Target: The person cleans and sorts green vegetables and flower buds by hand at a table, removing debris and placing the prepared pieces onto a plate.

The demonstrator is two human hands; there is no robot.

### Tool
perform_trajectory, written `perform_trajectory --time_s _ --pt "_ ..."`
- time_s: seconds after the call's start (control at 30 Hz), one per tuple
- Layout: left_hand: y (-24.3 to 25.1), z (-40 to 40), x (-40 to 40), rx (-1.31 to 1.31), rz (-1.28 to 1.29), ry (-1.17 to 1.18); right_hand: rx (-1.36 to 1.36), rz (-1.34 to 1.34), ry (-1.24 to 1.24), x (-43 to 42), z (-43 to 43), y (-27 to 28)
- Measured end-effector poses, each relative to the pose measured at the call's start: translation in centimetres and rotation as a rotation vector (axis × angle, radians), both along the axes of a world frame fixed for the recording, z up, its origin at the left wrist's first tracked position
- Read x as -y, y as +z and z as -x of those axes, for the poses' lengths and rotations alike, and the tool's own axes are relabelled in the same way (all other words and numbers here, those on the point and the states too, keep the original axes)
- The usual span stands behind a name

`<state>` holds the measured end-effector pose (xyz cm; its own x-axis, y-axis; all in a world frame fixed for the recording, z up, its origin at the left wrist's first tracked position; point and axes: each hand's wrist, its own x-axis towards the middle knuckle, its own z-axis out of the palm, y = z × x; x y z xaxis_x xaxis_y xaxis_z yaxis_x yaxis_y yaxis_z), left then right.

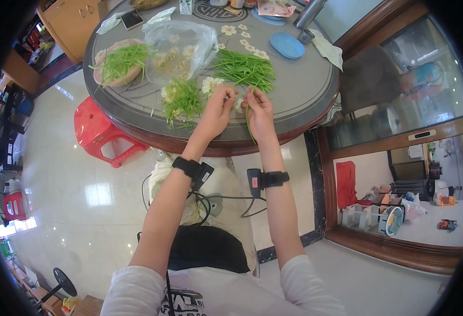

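Observation:
Long green vegetable stems lie in a heap on the round table. My right hand, just below that heap, holds one green stem that hangs down past the palm. Close to its left, my left hand has its fingers curled with the tips together; whether something small is pinched there cannot be told. A pile of pale green leafy trimmings lies left of my left hand. Behind it is a clear plastic bag with brownish bits. A pinkish basket at the left holds thin green pieces.
A blue dish, a small metal cup, a thermos and a cloth are at the back right. A phone and tissues lie at the back left. A red plastic stool stands by the table. Cables run between my wrist straps.

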<state>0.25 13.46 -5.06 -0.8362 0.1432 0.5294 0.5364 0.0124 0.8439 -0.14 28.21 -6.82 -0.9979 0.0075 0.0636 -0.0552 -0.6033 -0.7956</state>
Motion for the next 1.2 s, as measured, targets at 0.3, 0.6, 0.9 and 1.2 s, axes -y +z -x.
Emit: perform_trajectory --time_s 0.3,0.6,0.9,1.2 --pt "1.4 -1.0 0.1 0.113 0.022 0.007 -0.058 -0.033 0.052 0.7 -0.9 0.8" --pt "0.2 -0.1 0.4 0.058 0.064 0.035 -0.052 -0.056 0.055 0.4 -0.2 0.0" --pt "0.1 -0.2 0.4 0.045 0.013 -0.009 0.010 0.143 0.001 0.0 0.1 0.1" --pt "-0.7 0.3 0.5 0.153 -0.315 -0.086 0.013 0.223 0.065 -0.5 0.2 0.2"
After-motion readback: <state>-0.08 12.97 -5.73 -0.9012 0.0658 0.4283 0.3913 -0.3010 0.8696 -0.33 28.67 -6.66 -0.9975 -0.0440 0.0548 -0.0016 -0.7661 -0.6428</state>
